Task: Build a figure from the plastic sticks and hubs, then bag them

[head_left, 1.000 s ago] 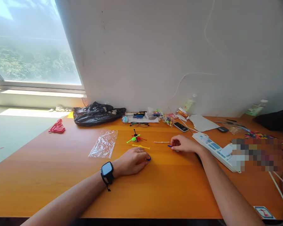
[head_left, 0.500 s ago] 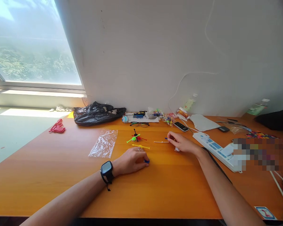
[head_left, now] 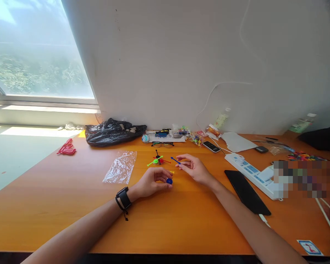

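Note:
Between the thumb and fingers of my left hand [head_left: 151,180] is a small round blue base [head_left: 169,181], held just above the table. My right hand [head_left: 196,169] pinches a blue plastic arrow [head_left: 175,160], its tip pointing left and away from me. Beyond my left hand lie a green arrow spinner [head_left: 155,161], a red one [head_left: 166,161] and a black one [head_left: 157,153], bunched together. The end of a yellow arrow [head_left: 172,172] shows behind my left fingers; the rest is hidden. The white arrow is hidden from view, near my right hand.
A clear plastic bag [head_left: 120,168] lies left of the spinners. Along the wall are a black bag [head_left: 112,134], glasses [head_left: 162,144] and a black-and-white device [head_left: 211,146]. A power strip [head_left: 253,174] and a black phone [head_left: 246,191] lie right; a pink plastic piece [head_left: 67,147] lies left.
My right hand has moved left with the blue arrow, close to my left hand. My left hand has lifted and turned, showing the blue base. The phone has come into view.

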Available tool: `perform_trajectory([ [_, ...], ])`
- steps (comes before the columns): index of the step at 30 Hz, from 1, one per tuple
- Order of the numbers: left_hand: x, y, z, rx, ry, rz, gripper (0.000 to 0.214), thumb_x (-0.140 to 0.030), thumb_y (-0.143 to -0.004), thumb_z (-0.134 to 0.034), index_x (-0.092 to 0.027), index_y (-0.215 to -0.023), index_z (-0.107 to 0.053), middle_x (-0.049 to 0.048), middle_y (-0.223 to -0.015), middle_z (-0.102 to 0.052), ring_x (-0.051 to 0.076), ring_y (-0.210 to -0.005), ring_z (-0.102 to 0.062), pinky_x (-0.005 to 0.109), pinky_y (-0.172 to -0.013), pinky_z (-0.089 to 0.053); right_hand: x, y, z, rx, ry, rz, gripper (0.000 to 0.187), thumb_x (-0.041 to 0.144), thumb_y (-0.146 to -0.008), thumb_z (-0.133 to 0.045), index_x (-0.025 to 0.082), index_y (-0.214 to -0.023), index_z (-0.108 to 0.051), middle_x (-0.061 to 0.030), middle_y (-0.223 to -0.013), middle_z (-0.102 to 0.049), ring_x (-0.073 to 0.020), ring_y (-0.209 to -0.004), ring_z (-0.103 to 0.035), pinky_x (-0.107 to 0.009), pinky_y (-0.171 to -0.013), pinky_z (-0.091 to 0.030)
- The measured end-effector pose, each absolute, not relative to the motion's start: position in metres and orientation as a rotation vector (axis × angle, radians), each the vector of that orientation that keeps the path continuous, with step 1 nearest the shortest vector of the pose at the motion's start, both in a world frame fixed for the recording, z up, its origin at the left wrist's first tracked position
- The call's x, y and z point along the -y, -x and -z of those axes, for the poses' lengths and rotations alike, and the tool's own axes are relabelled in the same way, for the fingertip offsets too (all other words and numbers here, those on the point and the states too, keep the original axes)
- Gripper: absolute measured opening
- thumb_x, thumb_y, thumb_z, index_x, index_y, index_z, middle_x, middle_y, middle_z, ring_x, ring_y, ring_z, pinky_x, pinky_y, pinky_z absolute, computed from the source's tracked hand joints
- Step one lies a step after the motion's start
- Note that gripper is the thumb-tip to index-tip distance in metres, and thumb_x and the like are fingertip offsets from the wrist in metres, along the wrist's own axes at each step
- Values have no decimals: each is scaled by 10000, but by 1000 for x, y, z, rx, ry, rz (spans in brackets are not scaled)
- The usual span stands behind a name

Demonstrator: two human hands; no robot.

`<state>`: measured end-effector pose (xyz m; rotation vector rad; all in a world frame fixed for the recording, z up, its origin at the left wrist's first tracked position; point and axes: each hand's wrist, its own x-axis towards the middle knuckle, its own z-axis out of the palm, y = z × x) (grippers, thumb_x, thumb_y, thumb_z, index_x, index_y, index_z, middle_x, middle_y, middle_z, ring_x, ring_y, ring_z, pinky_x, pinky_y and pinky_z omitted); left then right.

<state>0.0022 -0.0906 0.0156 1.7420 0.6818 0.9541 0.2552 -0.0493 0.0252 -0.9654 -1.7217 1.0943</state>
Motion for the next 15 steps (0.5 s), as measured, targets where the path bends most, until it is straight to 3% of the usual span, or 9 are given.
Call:
perform_trajectory([
  [3,87,-3,-14,-730,-1622,-968,329,-390,-775,-897,-141,-908,-729,103,-944,-786,211,-849,-743,350,-825,-608,56,-244,-18,1672,974,-1145,363,513,-851,-779,205,-1001,-658,-60,-1019,-681,-205,-841,-740,-376,-828,-602],
  [6,85,-2,-16,-806,-1596,-981,345,-413,-757,-906,-144,-900,-745,103,-930,-778,232,-864,-740,361,-823,-602,62,-237,-15,1716,1038,-1174,354,559,-938,-682,223,-1019,-602,24,-782,-608,-137,-608,-591,-294,-619,-507],
  [10,86,1,-21,-878,-1563,-970,380,-450,-752,-903,-148,-949,-782,117,-975,-773,287,-1001,-738,393,-891,-588,69,-232,-20,1803,1013,-1010,321,536,-994,-611,222,-941,-576,27,-802,-531,-146,-725,-494,-273,-677,-419],
  [15,87,1,-27,-821,-1578,-958,385,-459,-799,-873,-157,-1026,-801,129,-1020,-777,308,-1110,-714,422,-948,-578,75,-232,-28,1804,995,-1174,387,483,-1059,-432,216,-794,-521,18,-749,-448,-155,-687,-408,-278,-637,-362],
])
